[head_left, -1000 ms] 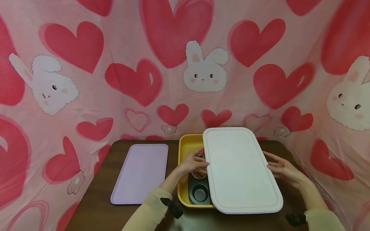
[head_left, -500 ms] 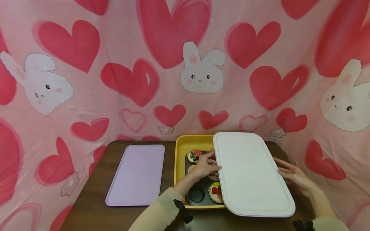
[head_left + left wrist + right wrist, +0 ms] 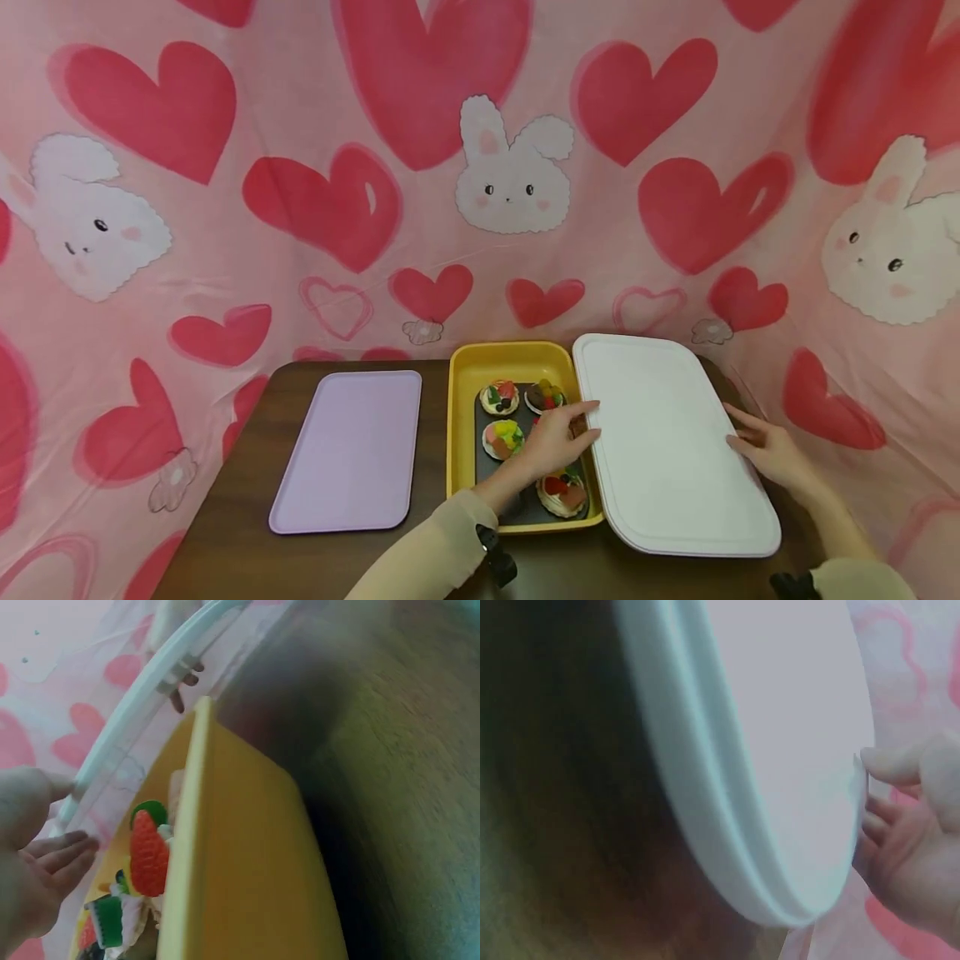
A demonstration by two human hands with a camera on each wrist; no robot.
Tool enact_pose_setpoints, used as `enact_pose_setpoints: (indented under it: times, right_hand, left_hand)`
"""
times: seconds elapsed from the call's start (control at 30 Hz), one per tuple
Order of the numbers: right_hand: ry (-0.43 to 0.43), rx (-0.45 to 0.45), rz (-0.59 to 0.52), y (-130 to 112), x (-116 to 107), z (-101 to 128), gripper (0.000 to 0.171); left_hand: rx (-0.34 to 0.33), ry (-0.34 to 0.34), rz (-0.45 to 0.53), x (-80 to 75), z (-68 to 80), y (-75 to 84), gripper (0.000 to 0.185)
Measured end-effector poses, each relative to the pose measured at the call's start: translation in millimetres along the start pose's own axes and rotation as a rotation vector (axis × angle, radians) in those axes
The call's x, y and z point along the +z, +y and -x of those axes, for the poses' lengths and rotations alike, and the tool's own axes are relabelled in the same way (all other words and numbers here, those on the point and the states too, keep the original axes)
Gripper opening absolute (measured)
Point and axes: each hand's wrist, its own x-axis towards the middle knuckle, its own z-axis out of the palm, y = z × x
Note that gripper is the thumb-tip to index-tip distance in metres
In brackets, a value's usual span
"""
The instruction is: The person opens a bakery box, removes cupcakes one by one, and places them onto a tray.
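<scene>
A white lid (image 3: 675, 442) with rounded corners lies just right of the yellow box (image 3: 453, 433), its left edge running along the box's right rim in the head view. My left hand (image 3: 555, 442) reaches across the box and pinches the lid's left edge, thumb above and fingers beneath. On the opposite edge, my right hand (image 3: 772, 454) holds the lid the same way. Inside the box sits a dark muffin tin (image 3: 482, 471) bearing several fruit tarts, among them one with strawberry (image 3: 499, 397) and one with yellow pieces (image 3: 502, 439). My left hand and forearm hide part of the tin.
A flat lilac tray-like panel (image 3: 348, 450) lies on the dark wooden table (image 3: 255, 500), left of the box. Behind the table hangs a pink cloth (image 3: 337, 242) printed with hearts and rabbits. The box's yellow wall (image 3: 240, 847) rises close beside my left hand.
The lid has moved right, off the box's right half, carried by both hands. More tarts and the box's right rim have come into sight. The head view has shifted slightly.
</scene>
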Motion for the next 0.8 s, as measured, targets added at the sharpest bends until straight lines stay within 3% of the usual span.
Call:
enact_pose_setpoints:
  times: [0.07,0.13,0.3,0.43,0.57,0.8]
  right_hand:
    - [0.104,-0.09,0.157,-1,5,0,0.06]
    - [0.17,-0.131,0.242,-3,9,0,0.058]
    - [0.199,-0.084,0.355,-5,16,4,0.069]
    - [0.205,-0.112,0.371,-1,20,4,0.077]
    - [0.229,-0.115,0.363,11,22,5,0.075]
    - [0.323,-0.132,0.336,36,24,5,0.066]
  left_hand:
    - [0.036,-0.014,-0.192,2.4,0.1,2.2,0.049]
    - [0.063,-0.04,-0.351,5.5,-0.5,2.2,0.055]
    - [0.107,-0.136,-0.641,14.6,-4.2,-0.9,0.078]
    - [0.098,-0.228,-0.757,18.8,-5.9,-1.6,0.092]
    - [0.076,-0.325,-0.802,22.2,-7.4,-1.3,0.102]
    - [0.053,-0.398,-0.893,29.3,-17.3,0.8,0.107]
